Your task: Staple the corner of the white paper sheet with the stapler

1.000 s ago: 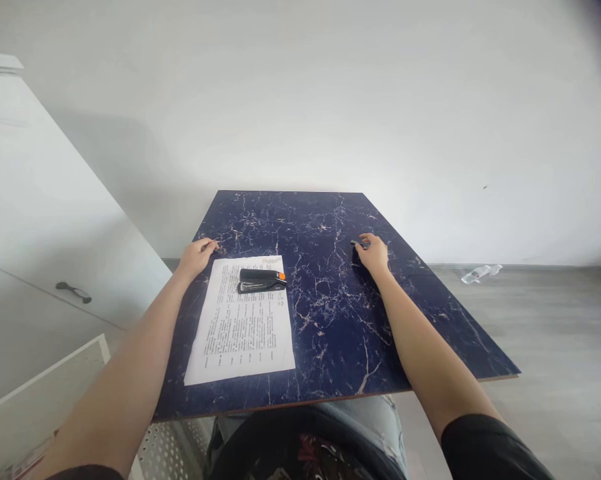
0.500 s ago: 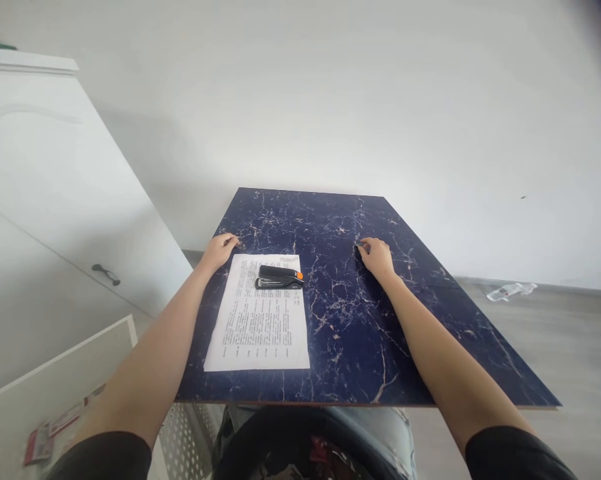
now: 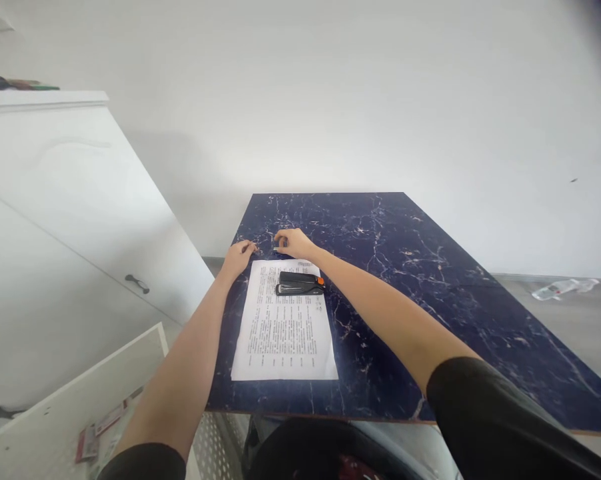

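Note:
On the dark blue marbled table (image 3: 380, 233) lies a white printed sheet (image 3: 285, 340) covered with text. A black stapler (image 3: 300, 283) with an orange tip rests across the sheet's upper part, and its two arms are apart. Just beyond the sheet's far left corner, my left hand (image 3: 239, 258) has its fingertips pinched together low over the tabletop; what they hold, if anything, is too small to name. My right hand (image 3: 295, 243) is beyond the sheet's far edge, fingers curled. A tiny pale piece shows at its fingertips, its kind unclear.
A white cabinet (image 3: 80, 200) with dark handles stands at the left. Below it an open white drawer (image 3: 35, 433) contains small red-and-white packets. Clear plastic packaging (image 3: 565, 288) lies on the floor at the right. A plain wall (image 3: 330, 100) rises behind the table.
My right hand has moved left across the table, close to my left hand. The view has shifted slightly. Sheet and stapler keep their places on the table.

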`<state>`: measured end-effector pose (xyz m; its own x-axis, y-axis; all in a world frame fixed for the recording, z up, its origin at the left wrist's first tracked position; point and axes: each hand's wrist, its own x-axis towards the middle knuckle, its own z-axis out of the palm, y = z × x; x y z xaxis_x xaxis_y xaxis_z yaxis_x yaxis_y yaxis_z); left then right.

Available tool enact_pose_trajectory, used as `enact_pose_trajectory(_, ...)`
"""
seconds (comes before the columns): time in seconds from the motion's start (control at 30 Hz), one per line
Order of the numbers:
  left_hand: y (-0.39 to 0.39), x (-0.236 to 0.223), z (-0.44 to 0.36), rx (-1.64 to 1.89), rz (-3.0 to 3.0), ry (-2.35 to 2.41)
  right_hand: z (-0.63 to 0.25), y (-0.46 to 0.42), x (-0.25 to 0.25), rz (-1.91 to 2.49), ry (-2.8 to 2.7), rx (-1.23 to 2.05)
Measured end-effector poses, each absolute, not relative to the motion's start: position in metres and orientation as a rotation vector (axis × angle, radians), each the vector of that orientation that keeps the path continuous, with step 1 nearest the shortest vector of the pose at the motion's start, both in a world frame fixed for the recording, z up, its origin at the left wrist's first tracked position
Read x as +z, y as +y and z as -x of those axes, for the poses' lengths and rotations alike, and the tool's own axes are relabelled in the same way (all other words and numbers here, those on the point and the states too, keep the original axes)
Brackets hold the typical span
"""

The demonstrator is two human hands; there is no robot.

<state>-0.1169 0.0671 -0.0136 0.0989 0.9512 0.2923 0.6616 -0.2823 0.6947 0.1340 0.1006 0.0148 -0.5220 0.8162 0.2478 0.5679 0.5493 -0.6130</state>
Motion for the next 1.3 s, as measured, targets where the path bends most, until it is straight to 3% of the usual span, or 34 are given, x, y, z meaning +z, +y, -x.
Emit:
enact_pose_trajectory(0.3, 0.064, -0.012, 0.115, 1.016, -2.032, 1.527, -0.127, 0.092, 0.030, 1.136, -2.245, 0.660)
enact_pose_trajectory(0.4, 0.056, -0.003, 0.108, 1.040, -2.114, 1.558, -0.139, 0.052, 0.045, 1.068, -2.123, 0.606)
enact_pose_trajectory(0.57, 0.034, 0.016, 0.073, 1.168, -2.351, 1.674, -0.156, -0.036, 0.060, 0.850, -2.478, 0.412)
enact_pose_trajectory(0.67, 0.021, 0.017, 0.047, 0.953, -2.539, 1.515, -0.160, -0.064, 0.052, 1.006, -2.588, 0.249)
enact_pose_trajectory(0.83, 0.012, 0.008, 0.031, 0.455, -2.776, 1.231, -0.167, -0.068, 0.037, 1.179, -2.514, 0.285)
enact_pose_trajectory(1.1, 0.016, 0.003, 0.025, 0.452, -2.647, 1.188, -0.267, -0.061, 0.058, 1.279, -2.127, 0.310)
enact_pose_trajectory(1.3, -0.002, 0.011, 0.003, 0.512, -2.649, 1.094, -0.328, -0.054, 0.046, 1.428, -2.094, 0.273)
